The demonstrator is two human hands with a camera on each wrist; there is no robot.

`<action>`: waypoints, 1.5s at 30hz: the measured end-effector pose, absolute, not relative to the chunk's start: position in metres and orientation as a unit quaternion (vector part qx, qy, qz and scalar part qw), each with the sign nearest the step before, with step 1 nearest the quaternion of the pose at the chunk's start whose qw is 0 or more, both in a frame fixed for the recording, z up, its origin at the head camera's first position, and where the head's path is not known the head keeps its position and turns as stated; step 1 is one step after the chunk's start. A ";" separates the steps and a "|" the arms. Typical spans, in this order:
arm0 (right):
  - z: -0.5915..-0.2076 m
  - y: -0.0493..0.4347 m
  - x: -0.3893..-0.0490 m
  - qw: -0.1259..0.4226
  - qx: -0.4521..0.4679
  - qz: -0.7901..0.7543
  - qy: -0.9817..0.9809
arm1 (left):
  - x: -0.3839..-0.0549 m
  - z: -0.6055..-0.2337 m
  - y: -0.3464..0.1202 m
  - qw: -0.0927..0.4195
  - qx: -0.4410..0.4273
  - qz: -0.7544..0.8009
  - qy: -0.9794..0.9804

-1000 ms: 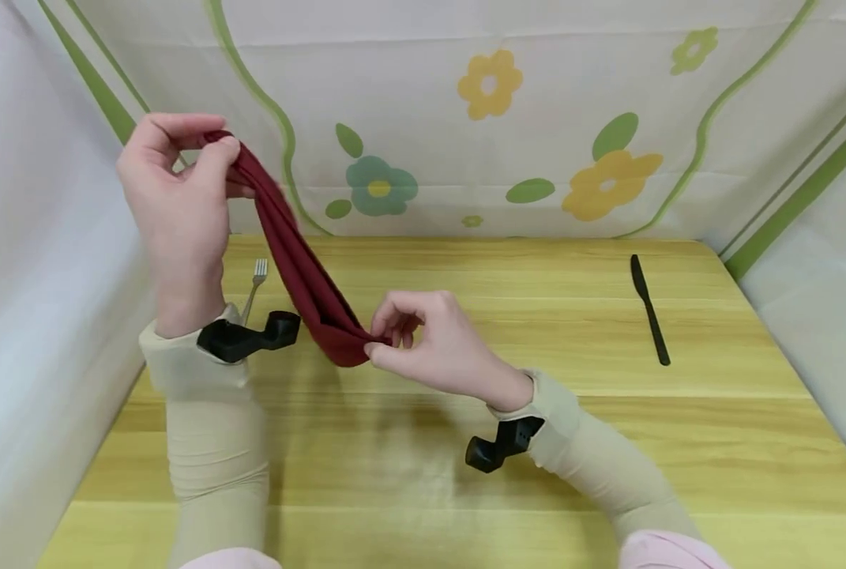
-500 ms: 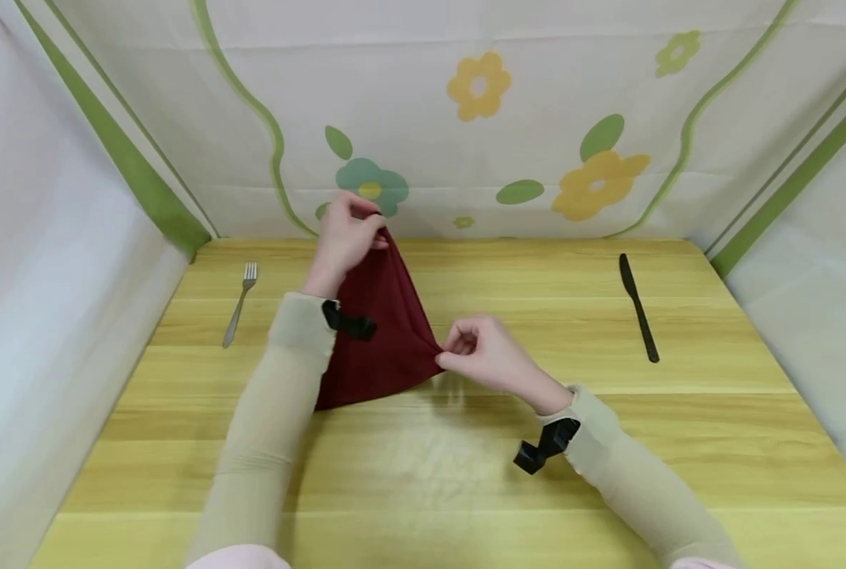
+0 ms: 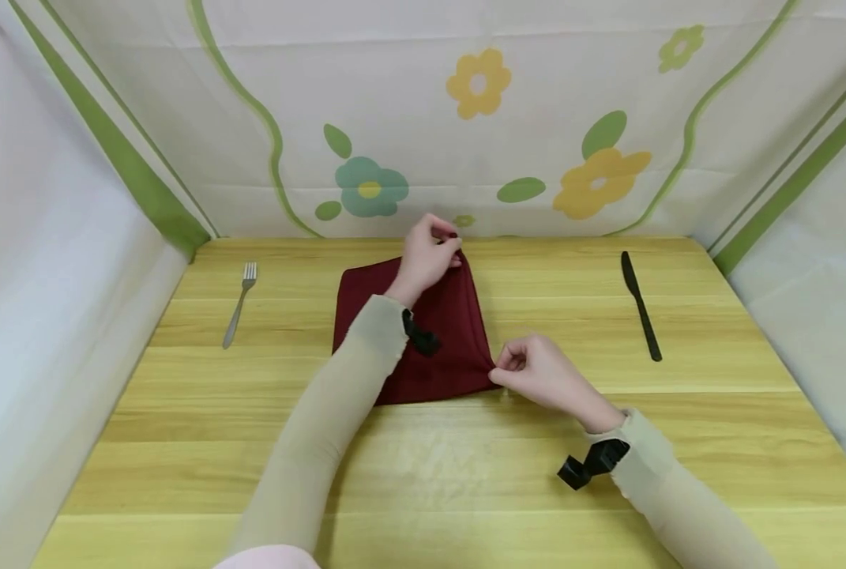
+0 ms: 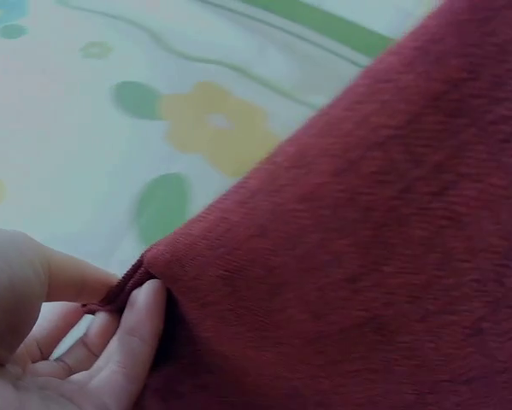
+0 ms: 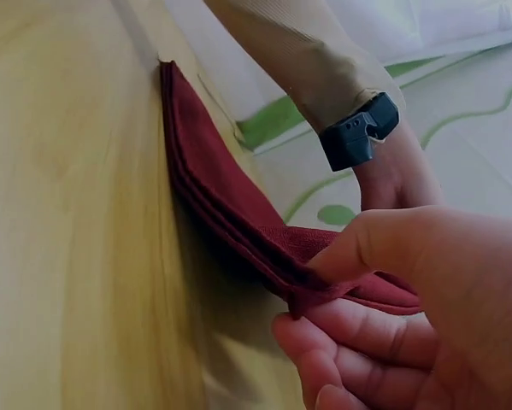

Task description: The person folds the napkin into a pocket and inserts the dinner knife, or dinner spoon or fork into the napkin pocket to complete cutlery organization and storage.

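Observation:
A dark red cloth (image 3: 437, 371), folded in layers, spreads over the middle of the wooden table. My left hand (image 3: 426, 257) pinches its far right corner between thumb and fingers; the left wrist view shows the cloth (image 4: 367, 231) stretching away from that grip. At the near right corner, my right hand (image 3: 547, 371) pinches the cloth with thumb and forefinger. In the right wrist view the stacked edges of the cloth (image 5: 221, 179) show, raised toward the right hand (image 5: 409, 299) and low at the far end. The left forearm covers part of the cloth.
A fork (image 3: 241, 304) lies at the left of the wooden table (image 3: 465, 490), a black knife (image 3: 641, 307) at the right. Behind the table hangs a white curtain (image 3: 408, 95) with printed flowers, and white fabric also closes both sides.
Both hands have moved right, the left also coming down from high at the left. The cloth, bunched and hanging between them before, now lies spread mostly flat on the table.

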State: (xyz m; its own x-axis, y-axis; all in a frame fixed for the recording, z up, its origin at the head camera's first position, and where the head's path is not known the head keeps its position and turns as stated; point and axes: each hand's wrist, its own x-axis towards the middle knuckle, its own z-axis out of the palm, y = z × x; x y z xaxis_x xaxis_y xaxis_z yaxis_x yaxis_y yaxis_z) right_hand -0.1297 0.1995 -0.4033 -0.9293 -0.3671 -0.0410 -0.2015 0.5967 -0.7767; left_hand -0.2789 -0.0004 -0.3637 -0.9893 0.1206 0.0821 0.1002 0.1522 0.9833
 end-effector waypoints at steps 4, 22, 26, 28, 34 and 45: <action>-0.408 0.210 -0.124 0.112 -0.142 -0.412 0.893 | -0.279 -0.380 0.021 0.006 0.081 0.636 0.767; -0.411 0.243 -0.128 0.115 -0.096 -0.365 0.919 | -0.281 -0.414 0.030 0.052 0.145 0.576 0.803; -0.407 0.249 -0.136 0.070 -0.099 -0.351 0.928 | -0.291 -0.408 -0.011 0.031 0.146 0.565 0.811; -0.406 0.246 -0.139 0.037 -0.132 -0.347 0.928 | -0.295 -0.405 -0.037 0.015 0.146 0.547 0.824; -0.410 0.234 -0.141 0.017 -0.284 -0.290 0.914 | -0.284 -0.404 -0.100 0.052 0.210 0.398 0.891; -0.411 0.256 -0.140 0.103 -0.309 -0.207 0.923 | -0.254 -0.414 -0.125 0.175 0.291 0.162 0.927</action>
